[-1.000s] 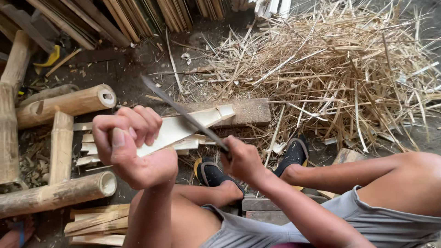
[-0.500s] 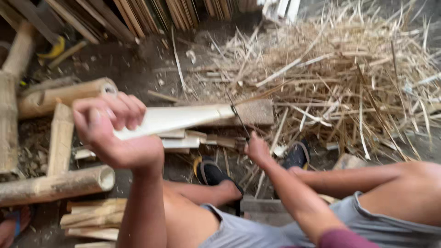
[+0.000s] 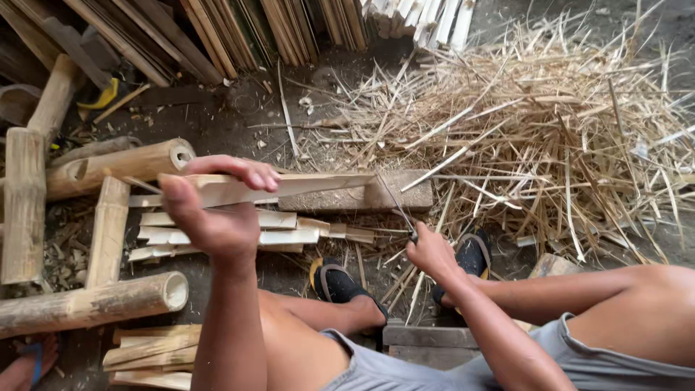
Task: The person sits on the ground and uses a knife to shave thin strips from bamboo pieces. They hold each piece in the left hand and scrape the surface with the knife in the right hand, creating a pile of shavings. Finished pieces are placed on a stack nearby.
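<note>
A big heap of bamboo shavings (image 3: 550, 130) sprawls across the ground on the right, and stacked bamboo slats (image 3: 239, 29) lean along the top edge. On the left lie several round bamboo poles (image 3: 123, 163), one open-ended pole (image 3: 94, 304) nearest the knee, their hollow ends showing nothing inside as far as can be seen. In the middle, a flat block (image 3: 394, 195) sits on the ground with cut strips (image 3: 224, 235) piled beside it. The left hand (image 3: 217, 213) has its grip closed around a pale bamboo strip (image 3: 311, 185), fingers wrapped over the top, the strip running out to the right so its far end rests on the block. The right hand (image 3: 431, 253) is closed tight on the handle of a thin knife (image 3: 394, 206), blade angled up toward the strip's tip and just at it. This looks like the paring stage, edge meeting wood at the end of the strip; the next stroke calls for a steady left hold and a controlled draw of the blade along the grain, away from the fingers. Two dark sandals (image 3: 337, 282) sit below. There are no bins or baskets in view.
</note>
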